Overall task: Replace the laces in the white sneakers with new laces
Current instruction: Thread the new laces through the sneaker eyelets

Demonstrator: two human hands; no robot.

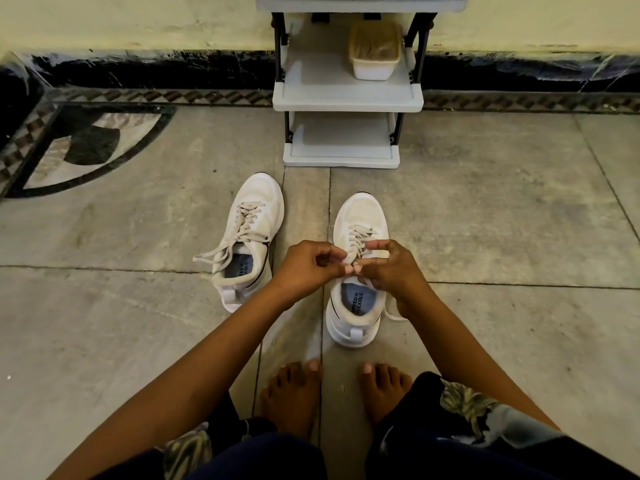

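Both hands are down on the right sneaker [360,216], which sits on the floor with its toe pointing away from me and its heel near my bare feet. My left hand [308,268] and right hand [391,268] have their fingers curled in tight, tips nearly touching, each pinching the lace [356,237] at the top eyelets. The crossings run away from my fingers toward the toe, so I reckon unthreading goes along that line. The left sneaker [252,209] is just beside it, laces loose.

Far from you, a pale grey plastic shelf rack [311,77] stands against the cream wall [138,22], a white rectangular tub [374,64] on its shelf; a dark floor inlay [86,147] lies far left.
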